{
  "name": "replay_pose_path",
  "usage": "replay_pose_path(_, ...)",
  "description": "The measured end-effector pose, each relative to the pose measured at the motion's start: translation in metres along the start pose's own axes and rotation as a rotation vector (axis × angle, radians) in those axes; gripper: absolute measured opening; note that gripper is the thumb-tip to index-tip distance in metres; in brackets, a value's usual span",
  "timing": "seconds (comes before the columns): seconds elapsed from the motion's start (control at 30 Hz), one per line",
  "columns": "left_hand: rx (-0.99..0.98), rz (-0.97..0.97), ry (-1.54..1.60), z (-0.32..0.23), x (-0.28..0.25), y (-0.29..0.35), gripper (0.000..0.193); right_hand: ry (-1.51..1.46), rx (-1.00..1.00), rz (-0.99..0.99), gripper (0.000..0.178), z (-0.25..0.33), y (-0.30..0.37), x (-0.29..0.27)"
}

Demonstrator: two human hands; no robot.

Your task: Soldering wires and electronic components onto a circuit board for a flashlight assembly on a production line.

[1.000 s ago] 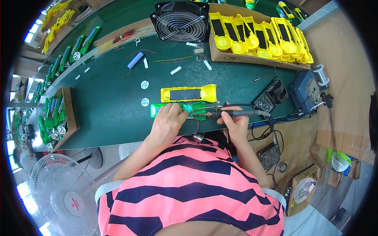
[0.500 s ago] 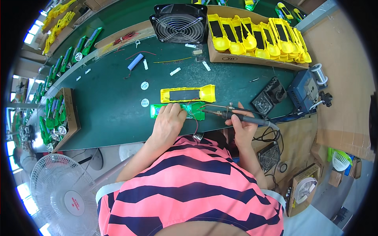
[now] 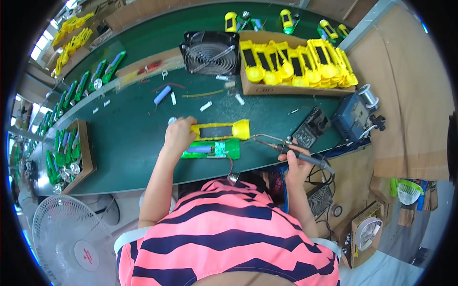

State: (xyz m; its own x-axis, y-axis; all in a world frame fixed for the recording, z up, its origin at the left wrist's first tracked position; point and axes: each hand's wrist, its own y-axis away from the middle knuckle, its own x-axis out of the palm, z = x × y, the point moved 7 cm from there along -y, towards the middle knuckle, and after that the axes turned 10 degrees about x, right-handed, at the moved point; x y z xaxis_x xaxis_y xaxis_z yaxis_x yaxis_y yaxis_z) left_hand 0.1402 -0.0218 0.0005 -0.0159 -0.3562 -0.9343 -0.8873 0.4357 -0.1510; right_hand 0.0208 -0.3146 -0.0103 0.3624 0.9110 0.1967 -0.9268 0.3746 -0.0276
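Note:
My left hand (image 3: 179,136) is closed on the left end of a yellow plastic casing half (image 3: 242,129), which has a dark panel (image 3: 214,132) set in it. Just nearer to me lies a green casing half (image 3: 233,150) holding a blue cylindrical battery cell (image 3: 199,149) and a small circuit board (image 3: 220,149). A red wire runs from it to a silver lamp reflector (image 3: 233,178) at the table edge. In my right hand (image 3: 296,164) is a soldering iron (image 3: 305,157) with a thin metal tube alongside; its tip points left, near the yellow half's wide end.
Behind stand a black fan (image 3: 210,58) and a carton (image 3: 286,89) of yellow halves. At right are a blue soldering station (image 3: 350,117), a solder spool (image 3: 368,97) and a dark tray (image 3: 311,127). A box of green assemblies (image 3: 86,157) sits left. A loose cell (image 3: 162,95) lies mid-table.
My left hand has left the green half and taken hold of the yellow one's left end. The iron's tip has moved off the circuit board. The whole view has shifted.

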Motion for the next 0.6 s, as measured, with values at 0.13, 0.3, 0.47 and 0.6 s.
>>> replay_pose_path(0.13, -0.022, -0.309, 0.104, -0.011, -0.018, 0.031, 0.023, -0.002, -0.072, -0.076, 0.025, 0.009, -0.001, -0.018)
replay_pose_path(0.3, 0.263, -0.394, 0.251, -0.029, -0.010, 0.098, 0.040, 0.088, -0.191, -0.117, 0.025, 0.033, -0.017, -0.035)
replay_pose_path(0.47, 0.474, -0.154, 0.287, -0.037, 0.011, 0.068, 0.049, 0.144, -0.208, -0.251, 0.022, 0.047, -0.046, -0.058)
replay_pose_path(0.6, 0.562, -0.107, 0.310, -0.029, -0.015, 0.042, 0.035, 0.277, -0.313, -0.314, 0.023, 0.071, -0.070, -0.072)
